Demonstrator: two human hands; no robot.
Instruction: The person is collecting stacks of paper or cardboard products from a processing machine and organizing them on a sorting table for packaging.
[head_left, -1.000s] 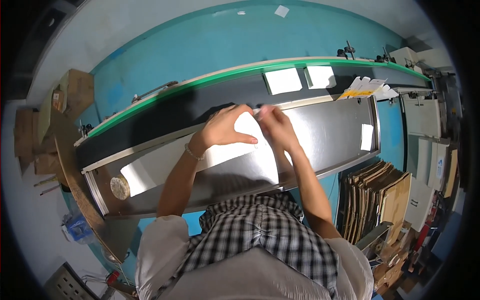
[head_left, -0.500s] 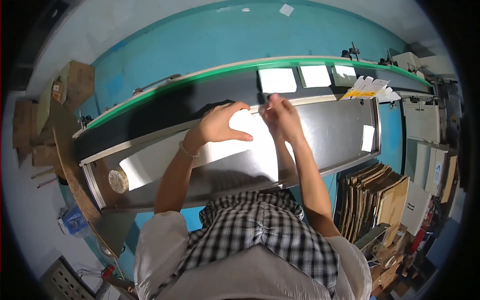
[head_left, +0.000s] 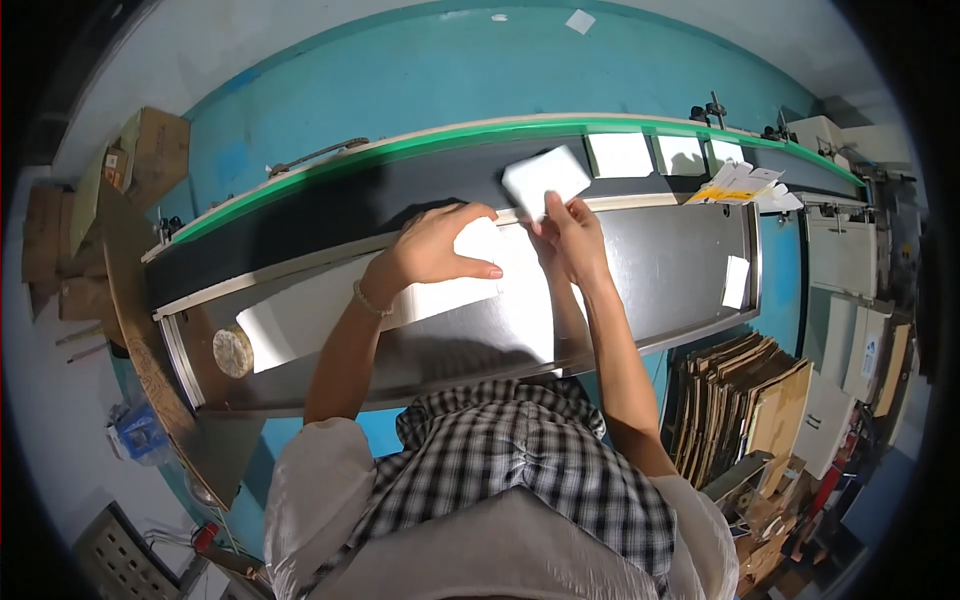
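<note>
My right hand (head_left: 572, 238) pinches a flat white card-like piece (head_left: 548, 181) by its near edge, tilted over the dark conveyor belt (head_left: 330, 213). My left hand (head_left: 437, 245) curls its thumb and fingers around the right end of a long row of white flat pieces (head_left: 330, 308). This row lies on the metal tray (head_left: 670, 255) in front of me. A round roll of tape (head_left: 233, 353) stands against the row's left end. Several more white pieces (head_left: 619, 155) lie spaced along the belt to the right.
An opened white and yellow carton (head_left: 738, 183) rests across the belt's near rail at the right. A small white slip (head_left: 735, 282) lies at the tray's right end. Flattened cardboard (head_left: 740, 400) stands stacked below right. A brown board (head_left: 150, 350) rises at the left end.
My right hand has brought a white piece out over the belt. The pieces on the belt have shifted right. My left hand stays around the row's end.
</note>
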